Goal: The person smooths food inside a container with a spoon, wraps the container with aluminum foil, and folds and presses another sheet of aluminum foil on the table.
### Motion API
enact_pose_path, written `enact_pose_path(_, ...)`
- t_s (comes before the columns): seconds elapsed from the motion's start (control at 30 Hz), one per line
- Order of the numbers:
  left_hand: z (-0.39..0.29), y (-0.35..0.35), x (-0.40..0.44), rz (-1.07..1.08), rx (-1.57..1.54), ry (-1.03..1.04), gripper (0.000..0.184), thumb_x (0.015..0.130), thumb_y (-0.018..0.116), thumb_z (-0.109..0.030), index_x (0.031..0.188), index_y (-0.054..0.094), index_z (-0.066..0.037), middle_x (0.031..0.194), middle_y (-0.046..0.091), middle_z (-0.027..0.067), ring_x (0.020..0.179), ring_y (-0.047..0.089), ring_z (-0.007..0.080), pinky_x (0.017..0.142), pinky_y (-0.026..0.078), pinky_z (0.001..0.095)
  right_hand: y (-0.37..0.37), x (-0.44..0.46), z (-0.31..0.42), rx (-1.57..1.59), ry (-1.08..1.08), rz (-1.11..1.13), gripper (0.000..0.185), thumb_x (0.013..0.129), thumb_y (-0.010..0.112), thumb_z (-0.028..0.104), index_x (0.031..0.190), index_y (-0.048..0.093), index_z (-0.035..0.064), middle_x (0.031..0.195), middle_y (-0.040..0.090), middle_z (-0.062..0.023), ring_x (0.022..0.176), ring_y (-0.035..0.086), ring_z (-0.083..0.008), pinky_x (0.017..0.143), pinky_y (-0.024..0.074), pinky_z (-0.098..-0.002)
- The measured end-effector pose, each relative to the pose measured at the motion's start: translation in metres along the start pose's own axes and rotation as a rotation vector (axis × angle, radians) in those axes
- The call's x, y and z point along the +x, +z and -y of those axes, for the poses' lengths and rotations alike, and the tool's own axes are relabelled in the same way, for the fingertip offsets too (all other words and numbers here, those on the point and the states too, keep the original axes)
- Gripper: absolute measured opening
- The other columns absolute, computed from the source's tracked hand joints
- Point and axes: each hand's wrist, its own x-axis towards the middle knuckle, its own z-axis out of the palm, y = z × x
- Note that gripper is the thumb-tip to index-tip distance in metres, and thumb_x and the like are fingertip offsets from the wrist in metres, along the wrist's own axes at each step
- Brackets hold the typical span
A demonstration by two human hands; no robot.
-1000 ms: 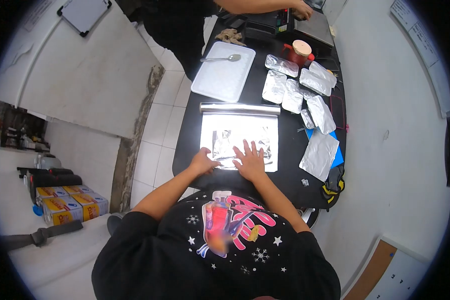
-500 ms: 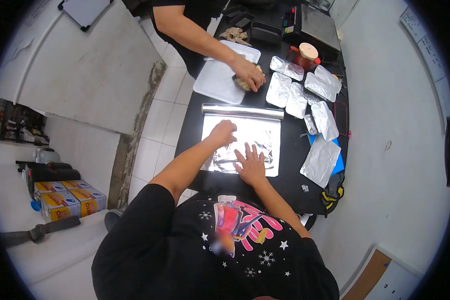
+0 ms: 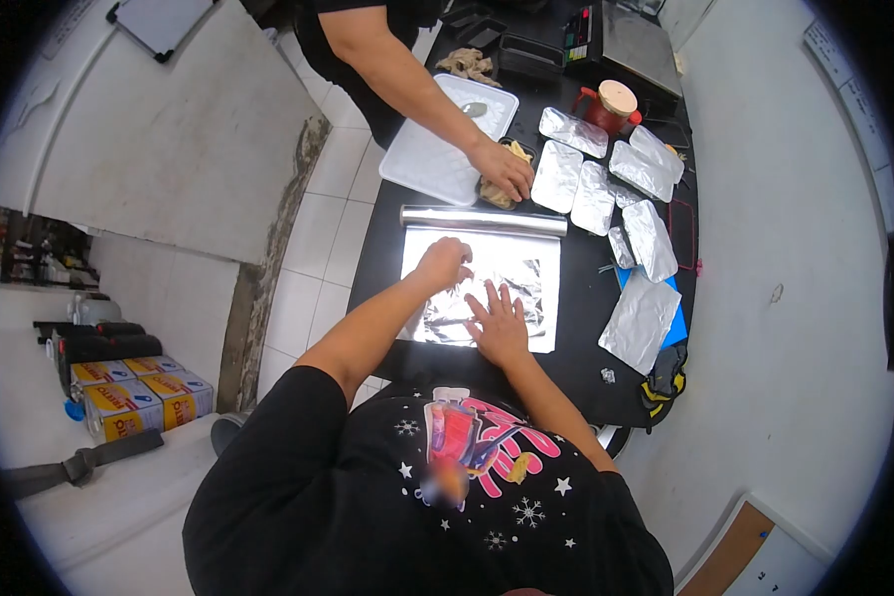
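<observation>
A shiny sheet of aluminium foil [image 3: 538,316] lies spread on the black table in front of me, still joined to the foil roll [image 3: 484,221] along its far edge. My right hand [image 3: 502,326] rests flat on the sheet's near part, fingers spread. Farther up and to its left, my left hand [image 3: 444,266] is over the foil with its fingers curled; anything inside them is hidden. Beyond the roll, a co-worker's hand [image 3: 502,169] is on a small dark tray of yellowish food [image 3: 495,196].
Several foil-covered trays [image 3: 556,177] stand to the right, close to a red container with a pale lid [image 3: 618,97]. A loose foil piece [image 3: 641,323] overlaps a blue item. A white tray [image 3: 417,164] lies at the far left; a scale [image 3: 631,55] stands behind.
The co-worker's hand and the small food tray have shifted right and nearer, off the white tray's edge. A greyish item now shows on the white tray. My hands have barely moved.
</observation>
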Motion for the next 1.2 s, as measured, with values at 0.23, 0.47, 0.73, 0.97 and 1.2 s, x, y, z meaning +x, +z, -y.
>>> enact_pose_path(0.23,-0.015,-0.01,0.008,0.121,0.054,-0.18,0.025,0.064,0.079,-0.022,0.081,0.067,-0.009,0.086,0.066,0.0128,0.087,0.063,0.0304,0.08,0.05,0.0389,-0.001,0.0,-0.003,0.042,-0.016,-0.025,0.05,0.089,0.051,0.043,0.135,0.045,0.0243,0.148,0.028,-0.0139,0.136,0.025,-0.0373,0.108,0.0218,-0.0555)
enact_pose_path(0.47,-0.008,-0.011,0.016,0.145,-0.028,-0.177,0.01,0.069,0.072,-0.016,0.076,0.071,-0.008,0.077,0.068,0.0123,0.074,0.066,0.0277,0.073,0.052,0.0364,-0.001,-0.001,-0.004,0.063,-0.014,-0.024,0.051,0.089,0.052,0.042,0.135,0.045,0.0211,0.148,0.028,-0.0145,0.136,0.025,-0.0375,0.107,0.0222,-0.0553)
enact_pose_path(0.73,-0.01,-0.007,0.008,0.111,-0.06,-0.095,0.011,0.07,0.072,-0.012,0.078,0.07,-0.006,0.076,0.068,0.0138,0.074,0.067,0.0284,0.072,0.052,0.0367,-0.003,0.0,-0.004,0.069,-0.019,-0.036,0.053,0.087,0.055,0.039,0.135,0.044,0.0203,0.148,0.028,-0.0156,0.136,0.025,-0.0381,0.107,0.0235,-0.0548)
enact_pose_path(0.97,-0.001,0.001,0.011,0.114,-0.028,0.002,0.012,0.07,0.069,-0.01,0.081,0.07,-0.005,0.078,0.068,0.0151,0.076,0.066,0.0297,0.072,0.052,0.0377,-0.001,0.0,-0.006,0.066,-0.022,-0.058,0.055,0.087,0.056,0.039,0.136,0.044,0.0177,0.147,0.028,-0.0174,0.136,0.025,-0.0388,0.107,0.0245,-0.0533)
enact_pose_path(1.2,0.002,0.002,0.011,0.082,-0.009,0.076,0.012,0.073,0.064,-0.01,0.082,0.07,-0.005,0.077,0.068,0.013,0.074,0.067,0.0288,0.072,0.052,0.037,-0.004,-0.004,-0.001,0.064,-0.006,0.005,0.058,0.087,0.054,0.041,0.138,0.041,0.0181,0.149,0.026,-0.0163,0.137,0.023,-0.0375,0.108,0.0222,-0.053)
